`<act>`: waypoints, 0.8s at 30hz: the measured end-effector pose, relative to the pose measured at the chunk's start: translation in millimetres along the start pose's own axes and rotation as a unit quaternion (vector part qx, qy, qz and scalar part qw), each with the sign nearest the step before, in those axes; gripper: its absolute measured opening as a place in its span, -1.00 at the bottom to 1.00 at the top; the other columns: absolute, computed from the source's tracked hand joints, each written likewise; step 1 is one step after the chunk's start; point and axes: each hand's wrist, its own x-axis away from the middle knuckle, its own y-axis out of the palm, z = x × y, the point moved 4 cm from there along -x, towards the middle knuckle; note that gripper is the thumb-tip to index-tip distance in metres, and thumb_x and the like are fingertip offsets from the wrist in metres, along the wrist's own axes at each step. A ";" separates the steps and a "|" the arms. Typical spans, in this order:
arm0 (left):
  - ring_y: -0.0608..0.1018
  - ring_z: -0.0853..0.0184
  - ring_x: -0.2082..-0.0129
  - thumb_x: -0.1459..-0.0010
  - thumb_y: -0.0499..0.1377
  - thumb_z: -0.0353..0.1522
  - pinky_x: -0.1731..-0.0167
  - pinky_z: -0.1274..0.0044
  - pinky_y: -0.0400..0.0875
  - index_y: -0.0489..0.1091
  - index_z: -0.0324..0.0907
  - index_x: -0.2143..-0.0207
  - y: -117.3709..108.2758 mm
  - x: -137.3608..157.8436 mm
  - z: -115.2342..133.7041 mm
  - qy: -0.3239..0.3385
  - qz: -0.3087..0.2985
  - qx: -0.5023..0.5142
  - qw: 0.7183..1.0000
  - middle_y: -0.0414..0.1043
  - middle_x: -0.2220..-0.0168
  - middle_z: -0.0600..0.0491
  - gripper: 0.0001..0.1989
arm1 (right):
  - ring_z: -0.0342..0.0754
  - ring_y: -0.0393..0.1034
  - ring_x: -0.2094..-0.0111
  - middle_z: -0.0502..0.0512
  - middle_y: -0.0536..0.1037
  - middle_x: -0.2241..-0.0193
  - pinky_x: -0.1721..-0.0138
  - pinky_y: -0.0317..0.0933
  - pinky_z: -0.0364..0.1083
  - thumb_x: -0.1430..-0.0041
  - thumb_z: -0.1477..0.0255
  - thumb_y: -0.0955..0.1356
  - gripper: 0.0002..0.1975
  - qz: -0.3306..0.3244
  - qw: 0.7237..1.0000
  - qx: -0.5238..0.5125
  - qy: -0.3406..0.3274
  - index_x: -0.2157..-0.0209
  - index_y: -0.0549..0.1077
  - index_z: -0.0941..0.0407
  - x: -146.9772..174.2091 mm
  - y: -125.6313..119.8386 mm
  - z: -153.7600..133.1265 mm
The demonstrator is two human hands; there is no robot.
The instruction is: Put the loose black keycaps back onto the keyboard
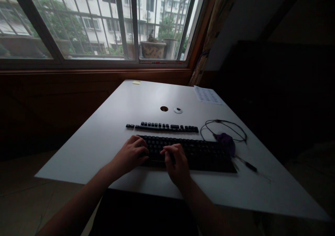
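A black keyboard (206, 159) lies near the front of the white table. My left hand (133, 150) is curled over its left end, thumb and fingers against the edge and the nearest keys. Over the middle of the keys my right hand (178, 162) is bent, its fingertips drawn together close to the keycaps. Anything small between those fingertips is too dark to make out. Just behind the keyboard, loose black keycaps (159, 127) stand in rows.
Right of the keyboard are a purple cloth (227, 143), a looped black cable (235, 124) and a thin tool with a dark handle (250, 166). Farther back, the white table (104, 124) has a round hole (164, 108), a ring-shaped cover (178, 110), a printed sheet (208, 95) and yellow notes (136, 82).
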 end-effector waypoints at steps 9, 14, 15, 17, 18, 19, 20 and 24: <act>0.37 0.08 0.00 -0.13 0.37 -0.40 -0.01 0.22 0.39 0.56 -0.11 0.26 0.2 -3.4 9.3 0.016 0.003 -0.001 1.000 0.49 0.15 -0.01 -0.90 | -0.01 0.39 0.22 0.05 0.54 0.30 0.16 0.33 0.02 -0.29 0.60 0.28 -0.76 -0.007 1.000 0.003 -0.008 0.08 0.42 0.03 -0.9 -0.2 0.9; 0.41 0.15 0.05 -0.17 0.36 -0.36 0.02 0.26 0.42 0.57 -0.08 0.19 3.5 6.3 0.8 0.007 0.082 0.092 0.992 0.50 0.16 -0.01 -0.87 | 0.01 0.40 0.24 0.04 0.57 0.34 0.17 0.33 0.04 -0.26 0.61 0.29 -0.78 -0.027 0.999 0.014 -0.023 0.17 0.46 0.03 -2.1 0.8 -1.2; 0.42 0.16 0.05 -0.18 0.35 -0.36 0.03 0.27 0.43 0.57 -0.07 0.19 1.6 8.7 0.0 0.000 0.100 0.112 0.989 0.50 0.17 -0.02 -0.87 | 0.01 0.40 0.24 0.03 0.57 0.34 0.17 0.33 0.05 -0.26 0.61 0.30 -0.77 -0.028 0.999 0.014 -0.025 0.16 0.46 0.02 -2.4 1.2 -1.5; 0.46 0.18 0.07 -0.20 0.34 -0.35 0.05 0.30 0.44 0.57 -0.07 0.18 -4.1 13.1 0.0 -0.018 0.127 0.155 0.980 0.49 0.17 -0.02 -0.88 | 0.01 0.40 0.25 0.03 0.58 0.34 0.17 0.33 0.05 -0.25 0.61 0.31 -0.77 -0.026 0.999 0.012 -0.031 0.15 0.46 0.02 -2.7 2.1 -2.0; 0.48 0.19 0.07 -0.21 0.33 -0.34 0.06 0.31 0.45 0.57 -0.07 0.18 -7.4 14.7 0.6 -0.026 0.133 0.181 0.974 0.49 0.16 -0.03 -0.88 | 0.00 0.39 0.25 0.02 0.58 0.34 0.16 0.34 0.05 -0.25 0.61 0.32 -0.77 -0.024 0.999 0.012 -0.033 0.15 0.46 0.02 -2.8 2.6 -2.1; 0.50 0.21 0.09 -0.22 0.33 -0.34 0.06 0.33 0.46 0.57 -0.08 0.17 -10.3 15.9 1.6 -0.034 0.134 0.209 0.968 0.50 0.16 -0.03 -0.88 | 0.00 0.39 0.25 0.02 0.57 0.35 0.16 0.34 0.05 -0.25 0.61 0.33 -0.77 -0.022 0.999 0.013 -0.036 0.14 0.46 0.02 -2.8 3.0 -2.2; 0.52 0.22 0.10 -0.23 0.31 -0.34 0.07 0.34 0.47 0.56 -0.09 0.16 -12.6 16.8 2.5 -0.042 0.131 0.238 0.962 0.50 0.15 -0.03 -0.88 | 0.00 0.39 0.25 0.02 0.57 0.35 0.16 0.34 0.05 -0.25 0.61 0.34 -0.78 -0.020 0.999 0.014 -0.037 0.14 0.47 0.02 -2.7 3.3 -2.1; 0.58 0.25 0.10 -0.26 0.28 -0.34 0.07 0.38 0.50 0.54 -0.14 0.16 -14.4 18.7 4.7 -0.085 0.107 0.349 0.927 0.54 0.14 -0.05 -0.88 | 0.00 0.39 0.25 0.03 0.56 0.35 0.16 0.34 0.05 -0.25 0.60 0.36 -0.79 -0.010 0.999 0.024 -0.040 0.15 0.46 0.02 -2.5 2.7 -3.1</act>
